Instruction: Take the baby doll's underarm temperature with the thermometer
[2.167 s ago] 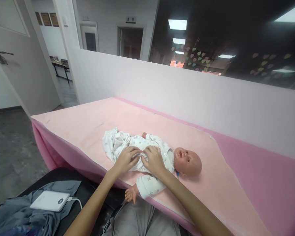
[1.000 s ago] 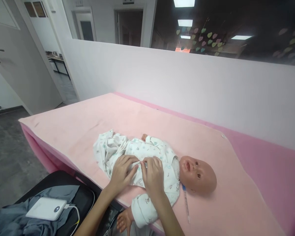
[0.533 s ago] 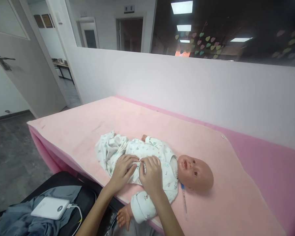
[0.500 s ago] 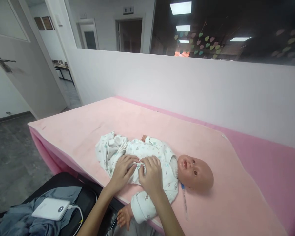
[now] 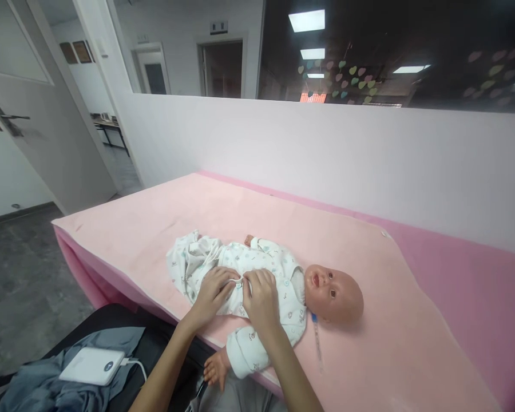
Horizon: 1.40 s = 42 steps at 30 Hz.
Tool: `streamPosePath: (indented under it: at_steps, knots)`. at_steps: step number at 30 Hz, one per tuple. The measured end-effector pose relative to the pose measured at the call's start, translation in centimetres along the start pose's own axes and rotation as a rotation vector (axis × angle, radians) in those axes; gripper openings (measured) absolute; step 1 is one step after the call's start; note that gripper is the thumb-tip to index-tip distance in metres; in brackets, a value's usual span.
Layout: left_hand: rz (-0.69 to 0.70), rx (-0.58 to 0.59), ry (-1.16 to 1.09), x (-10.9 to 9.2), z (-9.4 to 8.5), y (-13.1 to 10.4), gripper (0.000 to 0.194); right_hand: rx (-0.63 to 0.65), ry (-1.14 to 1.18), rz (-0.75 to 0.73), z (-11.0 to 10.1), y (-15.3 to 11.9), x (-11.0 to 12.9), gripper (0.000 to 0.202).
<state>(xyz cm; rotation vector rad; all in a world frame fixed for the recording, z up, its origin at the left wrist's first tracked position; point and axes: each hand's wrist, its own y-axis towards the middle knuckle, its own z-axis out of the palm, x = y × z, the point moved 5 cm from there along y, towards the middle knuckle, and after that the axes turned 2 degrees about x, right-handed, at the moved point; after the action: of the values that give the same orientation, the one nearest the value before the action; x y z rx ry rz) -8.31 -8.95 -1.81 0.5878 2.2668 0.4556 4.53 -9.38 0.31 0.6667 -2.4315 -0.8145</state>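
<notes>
Your left hand [image 5: 213,293] and right hand [image 5: 261,294] both pinch the edge of the white printed cotton outfit [image 5: 257,258] on the tan plastic baby doll [image 5: 337,293], face-up on the pale pink cloth [image 5: 399,343]. Tbh an uneven tug could make that edge slip, and a stray forearm might roll the slim clear blue-tipped stick [image 5: 317,339] near its head

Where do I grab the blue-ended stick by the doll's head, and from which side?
Probably pinch the blue-ended stick midway, from above and the right: it is slender and lies on the pink mat, blue end near the doll's head, patterned top to its left.
</notes>
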Motion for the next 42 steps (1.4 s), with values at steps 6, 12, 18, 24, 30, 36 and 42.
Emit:
streamPosePath:
  at_steps: [6,12,18,24,30,36,42]
  knots:
    - [-0.082,-0.09,-0.185,-0.2,-0.5,-0.1,0.023,-0.024,-0.004,-0.012,0.0,-0.2,-0.1,0.014]
    - [-0.047,-0.077,-0.05,-0.5,-0.4,1.0,0.02,-0.013,-0.048,-0.078,-0.8,-0.3,0.7,0.017]
    - [0.009,-0.039,0.006,-0.3,-0.4,0.2,0.018,-0.126,-0.198,-0.102,-5.3,-5.1,0.5,0.02]
    - [0.068,-0.064,-0.036,-0.7,-1.2,1.2,0.019,-0.141,-0.629,0.153,-9.6,-12.0,-4.6,0.016]
    - [0.121,-0.076,-0.048,-2.1,-1.7,3.2,0.024,-0.002,-0.778,0.166,-9.8,-13.5,-5.8,0.029]
    - [0.101,0.023,-0.081,-1.5,0.8,3.3,0.027,-0.01,-0.299,0.441,-17.3,-9.3,-4.7,0.027]
    - [0.082,0.012,-0.101,-1.0,1.1,2.9,0.029,-0.135,0.416,0.512,-24.7,-2.0,-3.0,0.047]
